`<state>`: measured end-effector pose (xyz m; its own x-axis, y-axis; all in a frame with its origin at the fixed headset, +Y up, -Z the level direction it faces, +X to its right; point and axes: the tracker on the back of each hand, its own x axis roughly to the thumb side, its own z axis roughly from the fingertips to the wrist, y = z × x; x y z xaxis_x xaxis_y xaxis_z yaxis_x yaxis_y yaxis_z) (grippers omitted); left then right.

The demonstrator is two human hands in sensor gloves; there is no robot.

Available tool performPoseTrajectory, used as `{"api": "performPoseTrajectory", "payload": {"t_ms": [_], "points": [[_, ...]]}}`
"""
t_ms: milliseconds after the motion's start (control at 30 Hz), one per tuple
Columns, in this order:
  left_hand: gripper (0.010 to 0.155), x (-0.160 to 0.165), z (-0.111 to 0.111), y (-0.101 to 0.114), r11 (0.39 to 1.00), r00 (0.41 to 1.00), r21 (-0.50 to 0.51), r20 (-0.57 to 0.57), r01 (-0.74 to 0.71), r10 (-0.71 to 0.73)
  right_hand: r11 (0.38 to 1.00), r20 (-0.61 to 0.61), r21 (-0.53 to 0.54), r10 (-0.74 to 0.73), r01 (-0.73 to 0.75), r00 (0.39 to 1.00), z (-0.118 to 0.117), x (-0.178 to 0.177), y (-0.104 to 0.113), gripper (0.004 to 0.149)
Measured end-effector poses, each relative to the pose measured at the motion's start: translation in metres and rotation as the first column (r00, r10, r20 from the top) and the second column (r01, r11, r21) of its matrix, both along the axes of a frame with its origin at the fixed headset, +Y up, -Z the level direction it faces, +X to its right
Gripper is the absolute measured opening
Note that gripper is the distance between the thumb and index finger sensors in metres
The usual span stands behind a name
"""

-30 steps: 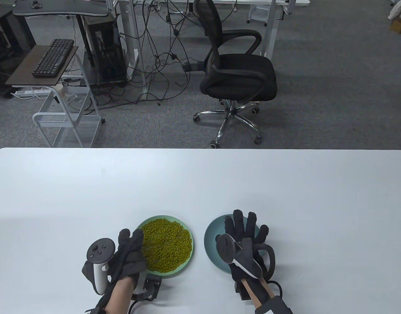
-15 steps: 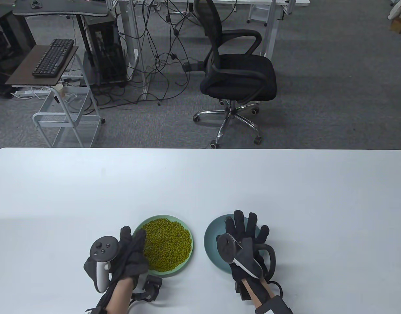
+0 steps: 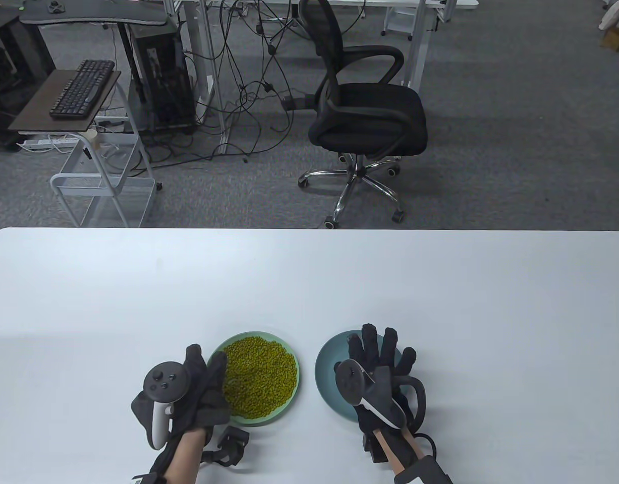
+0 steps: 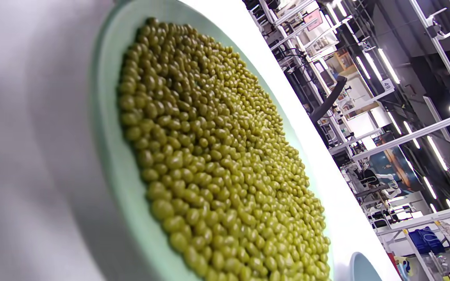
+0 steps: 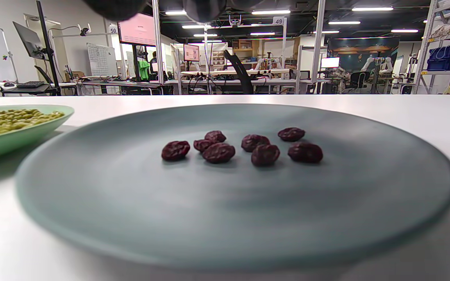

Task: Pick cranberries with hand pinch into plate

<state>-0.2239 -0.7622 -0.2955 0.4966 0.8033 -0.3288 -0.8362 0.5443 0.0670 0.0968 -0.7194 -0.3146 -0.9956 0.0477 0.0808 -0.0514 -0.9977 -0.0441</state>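
Observation:
Several dark red cranberries (image 5: 244, 146) lie in the middle of a blue-grey plate (image 5: 131, 203). In the table view my right hand (image 3: 375, 353) is spread flat above that plate (image 3: 325, 370) and hides the cranberries; its fingertips (image 5: 203, 9) hang in at the top of the right wrist view. A light green plate (image 3: 295, 375) to its left is full of green beans (image 3: 261, 378), which fill the left wrist view (image 4: 217, 164). My left hand (image 3: 206, 363) lies over that plate's left edge, fingers stretched out. I see nothing held in either hand.
The two plates stand side by side near the front edge of the white table (image 3: 309, 282). A black office chair (image 3: 364, 111) and a keyboard cart (image 3: 82, 91) stand on the floor beyond the far edge.
My left hand has rolled slightly at the green plate's left edge, its tracker shifting a little right and up. My right hand has not moved.

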Motion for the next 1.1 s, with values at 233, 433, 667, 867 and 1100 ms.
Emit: {"api": "performPoseTrajectory", "payload": {"t_ms": [233,433,667,867,1100], "points": [[0.071,0.011,0.002,0.025,0.973,0.976,0.085,0.036,0.213,-0.217,1.000,-0.002,-0.002,-0.004,0.004,1.000,0.000,0.000,0.000,0.071],[0.072,0.030,0.009,0.056,0.867,0.877,0.183,0.041,0.464,-0.478,1.000,-0.009,-0.004,-0.008,0.008,1.000,0.000,0.000,0.001,0.072],[0.074,0.059,0.022,0.085,0.757,0.764,0.277,0.105,0.592,-0.636,0.999,-0.050,0.008,-0.034,0.035,0.998,0.003,-0.004,0.006,0.073],[0.073,0.083,0.025,0.097,0.702,0.691,0.339,0.174,0.627,-0.701,1.000,-0.093,0.006,-0.030,0.031,0.995,0.005,-0.009,0.008,0.075],[0.070,0.100,0.021,0.085,0.673,0.621,0.372,0.266,0.639,-0.737,1.000,-0.137,-0.016,-0.025,0.023,0.990,0.007,-0.013,0.007,0.076]]}}
